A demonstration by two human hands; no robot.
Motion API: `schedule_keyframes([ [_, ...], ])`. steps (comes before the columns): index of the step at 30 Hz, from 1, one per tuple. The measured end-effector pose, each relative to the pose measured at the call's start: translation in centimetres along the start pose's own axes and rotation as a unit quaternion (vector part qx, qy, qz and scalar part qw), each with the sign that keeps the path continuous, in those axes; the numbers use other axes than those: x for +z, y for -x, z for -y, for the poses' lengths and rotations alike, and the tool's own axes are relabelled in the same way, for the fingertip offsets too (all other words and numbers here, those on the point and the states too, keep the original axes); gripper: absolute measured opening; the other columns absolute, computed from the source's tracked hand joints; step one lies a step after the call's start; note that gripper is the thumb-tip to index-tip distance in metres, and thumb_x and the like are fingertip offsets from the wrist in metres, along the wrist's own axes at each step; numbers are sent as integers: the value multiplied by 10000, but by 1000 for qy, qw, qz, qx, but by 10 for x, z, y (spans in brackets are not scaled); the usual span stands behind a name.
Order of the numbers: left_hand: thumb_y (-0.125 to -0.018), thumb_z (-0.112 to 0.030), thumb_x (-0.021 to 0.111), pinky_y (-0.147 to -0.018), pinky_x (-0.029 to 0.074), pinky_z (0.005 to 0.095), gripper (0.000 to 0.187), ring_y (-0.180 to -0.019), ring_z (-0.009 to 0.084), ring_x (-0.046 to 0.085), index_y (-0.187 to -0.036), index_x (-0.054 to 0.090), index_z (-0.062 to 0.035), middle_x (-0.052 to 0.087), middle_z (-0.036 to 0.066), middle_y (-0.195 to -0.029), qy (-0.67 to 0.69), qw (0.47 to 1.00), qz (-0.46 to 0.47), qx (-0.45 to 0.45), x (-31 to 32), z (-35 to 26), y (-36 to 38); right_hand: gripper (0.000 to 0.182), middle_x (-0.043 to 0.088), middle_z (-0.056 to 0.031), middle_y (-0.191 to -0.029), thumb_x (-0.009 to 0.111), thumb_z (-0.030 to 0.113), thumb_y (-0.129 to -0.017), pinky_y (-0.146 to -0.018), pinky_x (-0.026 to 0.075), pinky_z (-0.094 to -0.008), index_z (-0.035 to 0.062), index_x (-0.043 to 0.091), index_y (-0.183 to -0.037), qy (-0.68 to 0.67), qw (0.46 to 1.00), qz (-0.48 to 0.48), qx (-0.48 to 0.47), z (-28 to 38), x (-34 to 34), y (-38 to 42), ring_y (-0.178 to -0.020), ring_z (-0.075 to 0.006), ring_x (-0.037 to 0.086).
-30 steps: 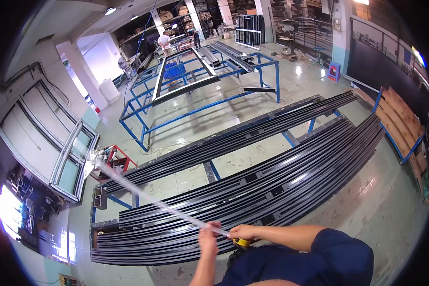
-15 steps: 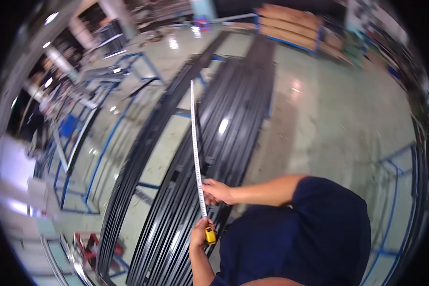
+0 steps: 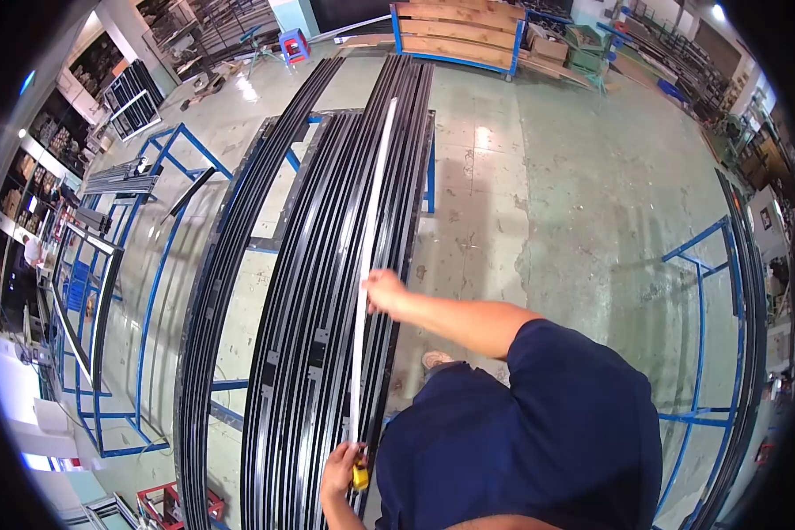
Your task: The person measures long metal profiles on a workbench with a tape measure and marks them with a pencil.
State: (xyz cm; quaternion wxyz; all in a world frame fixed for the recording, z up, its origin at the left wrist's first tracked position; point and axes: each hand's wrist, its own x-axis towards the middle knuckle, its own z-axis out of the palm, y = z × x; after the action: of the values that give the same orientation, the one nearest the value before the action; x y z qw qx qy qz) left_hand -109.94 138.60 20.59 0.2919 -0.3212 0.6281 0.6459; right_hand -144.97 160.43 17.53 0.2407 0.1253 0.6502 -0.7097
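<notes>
My left hand (image 3: 336,471) is closed around a yellow tape measure (image 3: 359,475) close to my body, at the near end of the black metal profiles. From its case a long white blade (image 3: 379,181) runs forward, lying over the profiles, its tip near their far end. Further along, my right hand (image 3: 382,292) pinches the blade with bent fingers. Beneath both hands, the long black profiles (image 3: 314,238) lie side by side on a blue-legged rack.
A narrower bundle of black profiles (image 3: 225,238) lies to the left. Blue metal frames (image 3: 150,309) stand beyond it, and another blue rack (image 3: 700,336) is at the right. Far ahead is a wooden crate (image 3: 457,35); a red frame (image 3: 163,505) sits at lower left.
My right hand has moved forward along the blade, away from the tape case. The blade now reaches further along the profiles, and the view has shifted.
</notes>
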Motion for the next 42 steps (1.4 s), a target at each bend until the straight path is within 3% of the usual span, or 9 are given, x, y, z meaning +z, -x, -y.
schedule_keyframes([
  [3, -1017, -256, 539, -621, 489, 274, 292, -661, 132, 589, -1058, 618, 22, 615, 58, -759, 19, 999, -17, -28, -20, 32, 30, 174, 612, -71, -665, 555, 203, -962, -382, 426, -353, 36, 603, -943, 33, 995, -90, -38, 46, -54, -82, -444, -173, 569],
  [4, -1006, -221, 552, -590, 489, 274, 274, -629, 139, 602, -996, 644, 37, 633, 62, -733, 27, 998, -51, 19, -29, 61, 30, 183, 603, -74, -661, 560, 213, -958, -382, 416, -369, 35, 599, -940, 46, 991, -117, -51, 61, -72, -110, -440, -182, 560],
  [6, -991, -320, 544, -658, 482, 397, 347, -716, 238, 625, -1054, 668, -2, 681, 137, -799, -142, 978, -148, -31, 7, -1, 81, 153, 571, -85, -640, 547, 186, -931, -380, 372, -391, 41, 589, -905, 57, 984, -155, -63, 94, -103, -154, -445, -205, 552],
  [8, -1007, -319, 512, -610, 456, 382, 334, -644, 197, 572, -993, 654, -17, 640, 115, -740, -164, 972, -164, -37, 15, 0, 79, 122, 547, -99, -624, 510, 142, -898, -376, 331, -391, 47, 578, -863, 68, 979, -177, -69, 118, -127, -187, -454, -221, 552],
  [10, -1015, -368, 485, -615, 478, 447, 367, -680, 315, 643, -1036, 681, -58, 700, 144, -809, -258, 953, -158, 19, 30, -26, 74, 127, 536, -114, -616, 480, 121, -879, -372, 310, -375, 43, 567, -827, 17, 984, -175, -23, 133, -135, -198, -454, -223, 540],
  [12, -1013, -206, 526, -588, 474, 272, 290, -625, 133, 597, -916, 669, 28, 638, 64, -693, -159, 966, -186, 83, 21, 16, 29, 133, 541, -123, -626, 502, 127, -895, -371, 311, -358, 34, 564, -824, 21, 981, -195, -3, 132, -140, -222, -454, -213, 529],
  [14, -992, -180, 554, -562, 482, 281, 274, -593, 145, 628, -869, 693, 21, 650, 76, -659, -191, 953, -200, 125, 23, 8, 9, 137, 547, -125, -632, 527, 124, -912, -368, 313, -348, 21, 567, -830, -10, 984, -179, 12, 136, -138, -213, -449, -202, 518],
  [24, -989, -188, 572, -569, 467, 270, 274, -602, 116, 606, -861, 687, 26, 645, 65, -663, -188, 958, -203, 76, 35, -52, -10, 115, 611, -103, -711, 598, 116, -930, -397, 371, -334, 4, 613, -914, 27, 986, -158, 34, 128, -142, -232, -476, -183, 562],
  [42, -980, -209, 581, -545, 459, 288, 279, -569, 137, 609, -846, 678, 15, 641, 71, -628, -198, 954, -211, 82, 39, -59, -18, 73, 583, -118, -690, 604, 45, -899, -366, 340, -354, -23, 616, -875, 48, 975, -218, 19, 110, -154, -279, -441, -226, 571],
])
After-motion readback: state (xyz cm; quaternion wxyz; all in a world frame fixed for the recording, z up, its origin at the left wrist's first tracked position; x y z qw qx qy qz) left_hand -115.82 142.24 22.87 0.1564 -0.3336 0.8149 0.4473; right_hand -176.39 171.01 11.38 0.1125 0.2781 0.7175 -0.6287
